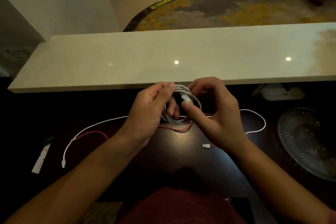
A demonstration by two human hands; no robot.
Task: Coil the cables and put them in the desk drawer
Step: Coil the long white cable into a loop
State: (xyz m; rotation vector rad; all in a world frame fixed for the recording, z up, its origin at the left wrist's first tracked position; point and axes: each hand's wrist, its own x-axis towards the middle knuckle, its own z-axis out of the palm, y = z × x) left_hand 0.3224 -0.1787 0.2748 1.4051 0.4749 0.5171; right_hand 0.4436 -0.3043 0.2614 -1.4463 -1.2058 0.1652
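Left hand (151,112) gripping white cable coil (181,107), right hand (216,112) pinching its plug (186,98) (above dark desk (172,154))

The coil (181,107) hangs above the middle of the desk (181,154), gripped at its left by the left hand (151,112) and at its right by the right hand (216,112). Under the coil two loose cables (94,124) trail across the desk to both sides. A dish (309,142) sits right of the coil, a paper strip (41,160) far left, a raised shelf (163,56) behind.
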